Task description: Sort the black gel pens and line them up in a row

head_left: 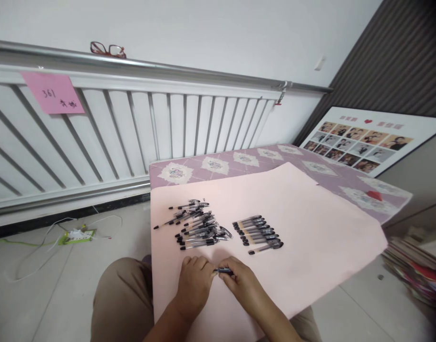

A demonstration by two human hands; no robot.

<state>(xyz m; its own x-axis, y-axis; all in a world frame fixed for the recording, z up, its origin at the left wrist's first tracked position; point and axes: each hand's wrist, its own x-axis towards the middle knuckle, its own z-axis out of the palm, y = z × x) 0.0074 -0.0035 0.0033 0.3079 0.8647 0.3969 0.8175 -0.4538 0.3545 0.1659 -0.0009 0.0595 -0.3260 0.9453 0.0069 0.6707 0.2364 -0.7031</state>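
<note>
Close to the front of the pink sheet, my left hand and my right hand meet over one black pen. My right fingers pinch its dark end, and my left fingers close round the other end, which is mostly hidden. Beyond my left hand lies a loose pile of black pens, some crossing each other, with clear caps among them. To the right of that pile, several capped pens lie side by side in a neat row, the nearest set slightly apart.
A purple patterned cloth shows beyond the sheet. Behind the table stands a white radiator, with glasses on its pipe. A power strip lies on the floor at left; a photo board leans at right beside stacked papers.
</note>
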